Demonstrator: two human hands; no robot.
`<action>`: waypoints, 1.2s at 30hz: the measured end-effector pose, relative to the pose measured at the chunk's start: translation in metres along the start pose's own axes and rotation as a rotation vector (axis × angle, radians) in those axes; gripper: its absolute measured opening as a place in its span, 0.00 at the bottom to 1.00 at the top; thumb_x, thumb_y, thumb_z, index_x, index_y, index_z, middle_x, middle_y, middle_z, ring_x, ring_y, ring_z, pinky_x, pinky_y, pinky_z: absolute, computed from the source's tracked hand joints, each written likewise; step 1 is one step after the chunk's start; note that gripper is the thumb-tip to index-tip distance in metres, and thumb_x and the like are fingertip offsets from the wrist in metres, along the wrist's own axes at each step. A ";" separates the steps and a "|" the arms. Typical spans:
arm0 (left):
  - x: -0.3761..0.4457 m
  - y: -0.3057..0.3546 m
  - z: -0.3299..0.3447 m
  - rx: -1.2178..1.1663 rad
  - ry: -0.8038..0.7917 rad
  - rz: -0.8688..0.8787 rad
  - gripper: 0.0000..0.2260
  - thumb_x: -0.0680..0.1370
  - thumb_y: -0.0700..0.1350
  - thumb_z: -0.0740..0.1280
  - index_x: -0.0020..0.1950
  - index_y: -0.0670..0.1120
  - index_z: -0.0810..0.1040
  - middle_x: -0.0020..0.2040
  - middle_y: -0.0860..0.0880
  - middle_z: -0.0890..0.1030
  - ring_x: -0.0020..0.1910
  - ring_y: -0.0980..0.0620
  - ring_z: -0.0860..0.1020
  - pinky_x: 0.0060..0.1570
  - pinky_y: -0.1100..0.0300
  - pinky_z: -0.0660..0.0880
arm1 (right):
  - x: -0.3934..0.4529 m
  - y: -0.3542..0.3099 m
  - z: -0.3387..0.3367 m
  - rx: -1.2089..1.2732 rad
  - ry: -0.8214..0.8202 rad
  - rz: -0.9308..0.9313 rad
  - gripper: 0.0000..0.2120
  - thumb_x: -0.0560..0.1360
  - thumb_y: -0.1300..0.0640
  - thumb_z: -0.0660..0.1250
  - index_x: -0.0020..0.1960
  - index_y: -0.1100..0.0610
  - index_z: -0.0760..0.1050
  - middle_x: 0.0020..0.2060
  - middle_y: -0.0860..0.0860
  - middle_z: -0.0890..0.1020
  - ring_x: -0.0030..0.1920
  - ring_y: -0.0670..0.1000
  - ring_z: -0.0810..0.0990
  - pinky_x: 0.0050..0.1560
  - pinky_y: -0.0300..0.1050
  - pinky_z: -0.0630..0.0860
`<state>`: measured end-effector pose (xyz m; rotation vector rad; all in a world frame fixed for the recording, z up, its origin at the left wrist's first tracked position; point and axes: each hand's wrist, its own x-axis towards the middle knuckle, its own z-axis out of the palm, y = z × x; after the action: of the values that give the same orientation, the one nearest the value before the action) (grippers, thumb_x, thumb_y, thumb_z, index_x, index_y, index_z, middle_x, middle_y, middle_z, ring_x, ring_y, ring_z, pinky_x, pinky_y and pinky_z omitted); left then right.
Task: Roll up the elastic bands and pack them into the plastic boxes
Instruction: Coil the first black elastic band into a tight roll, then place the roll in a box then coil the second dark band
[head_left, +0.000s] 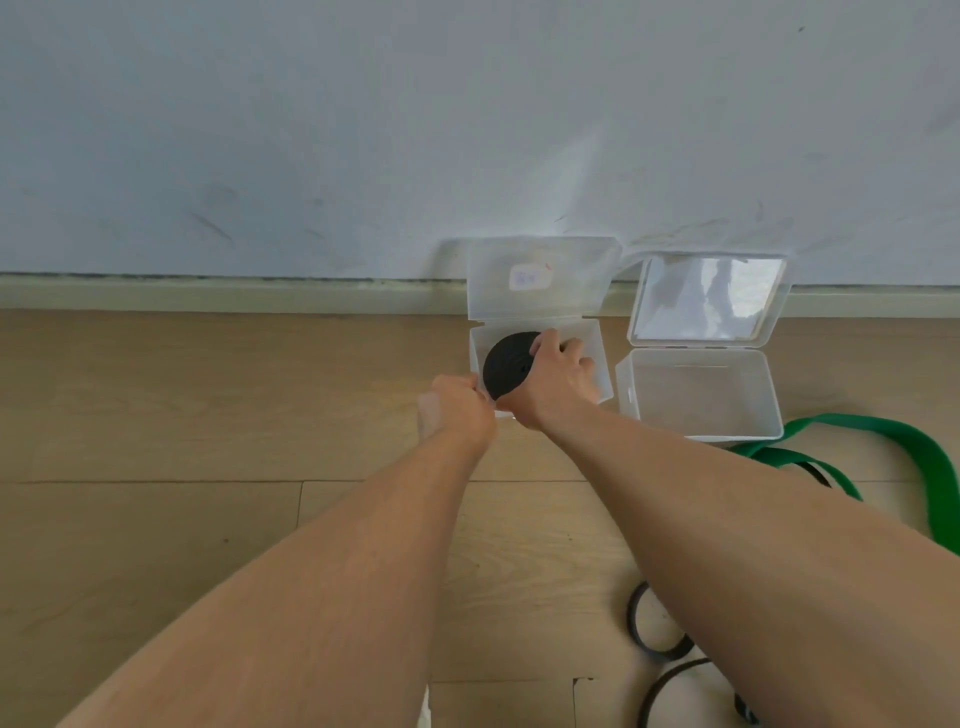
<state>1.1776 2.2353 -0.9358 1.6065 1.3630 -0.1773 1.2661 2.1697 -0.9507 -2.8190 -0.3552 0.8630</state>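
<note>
Head view showed both arms extended over a wooden floor (208, 415) toward two clear plastic boxes set against the wall. The left box (597, 358) stood with its lid (540, 275) hinged back and upright, which left the opening free for loading. The right hand (558, 379) held a tightly wound black roll (506, 369) over that opening, fingers wrapped around the roll's far edge and thumb side toward the camera; this closed grip probably served to keep the coil from springing loose while it went in. The roll sat tilted, partly inside the box walls, and whether it touched the bottom could not be told. The left hand (457, 410) was pinched shut on the near left corner of the same box, apparently to steady it against the push of the other hand. The right box (701, 395) stood just beside the first, lid (709, 299) open, and looked empty. A green band (935, 462) lay unrolled on the floor near the right box, partly behind the right forearm. Thin black bands (654, 649) lay loose nearer the camera, also partly hidden by that forearm. Judged from this layout, one roll was being packed and several bands remained to be wound.
</note>
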 end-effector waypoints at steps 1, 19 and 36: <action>-0.002 0.001 0.000 0.002 -0.004 0.007 0.20 0.82 0.36 0.63 0.32 0.53 0.72 0.39 0.51 0.74 0.44 0.45 0.74 0.46 0.58 0.73 | 0.002 0.003 0.000 -0.011 -0.017 0.001 0.43 0.65 0.43 0.80 0.70 0.52 0.61 0.66 0.55 0.68 0.67 0.60 0.70 0.57 0.52 0.73; -0.030 0.004 0.026 0.170 0.113 0.184 0.20 0.82 0.41 0.62 0.74 0.46 0.67 0.71 0.42 0.73 0.66 0.41 0.73 0.59 0.49 0.71 | -0.069 0.086 -0.026 0.116 0.064 -0.256 0.25 0.79 0.47 0.68 0.74 0.49 0.67 0.77 0.49 0.64 0.77 0.52 0.61 0.73 0.52 0.66; -0.054 0.013 0.054 1.138 -0.064 0.465 0.40 0.80 0.45 0.62 0.83 0.48 0.38 0.85 0.45 0.43 0.83 0.42 0.42 0.80 0.40 0.43 | -0.172 0.254 -0.012 0.188 0.072 0.117 0.22 0.79 0.51 0.67 0.72 0.49 0.71 0.71 0.47 0.68 0.71 0.52 0.68 0.65 0.49 0.74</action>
<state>1.1929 2.1608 -0.9206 2.7591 0.7786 -0.8133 1.1799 1.8780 -0.9091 -2.7086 -0.0947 0.7697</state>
